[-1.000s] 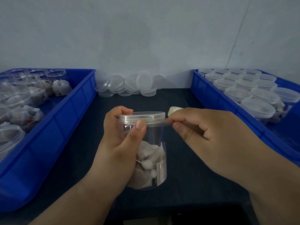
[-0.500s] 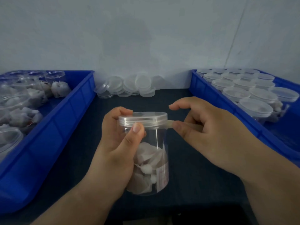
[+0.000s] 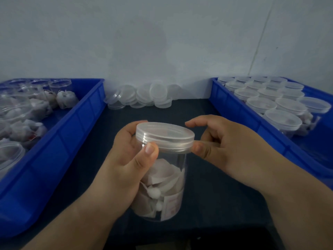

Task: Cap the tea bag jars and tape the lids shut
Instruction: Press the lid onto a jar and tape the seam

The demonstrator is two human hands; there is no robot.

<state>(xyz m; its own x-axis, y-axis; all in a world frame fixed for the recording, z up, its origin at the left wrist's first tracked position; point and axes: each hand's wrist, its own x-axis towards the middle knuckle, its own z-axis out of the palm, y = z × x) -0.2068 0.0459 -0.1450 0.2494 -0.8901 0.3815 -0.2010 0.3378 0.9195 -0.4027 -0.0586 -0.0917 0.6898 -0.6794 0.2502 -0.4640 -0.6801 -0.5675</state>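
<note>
A clear plastic jar point(image 3: 173, 170) of white tea bags is held up over the dark table. A translucent lid point(image 3: 164, 134) sits on it. My left hand point(image 3: 124, 159) grips the jar from the left, thumb tip on the lid's lower rim. My right hand point(image 3: 234, 150) is at the lid's right side. Its thumb presses a pale strip of tape point(image 3: 207, 142) against the lid's edge, and the strip's free end runs back into the curled fingers. The right index finger is raised above the lid and touches nothing.
A blue bin point(image 3: 59, 136) on the left holds several uncapped jars point(image 3: 18, 109) with tea bags. On the right, a second blue bin point(image 3: 234, 112) holds several capped jars point(image 3: 281, 118). Loose lids point(image 3: 144, 96) are piled against the back wall. Dark table point(image 3: 207, 195) lies between the bins.
The right hand has drawn the tape in against the lid's side and lifted its index finger off. The jar has tilted slightly, showing more of the lid's top.
</note>
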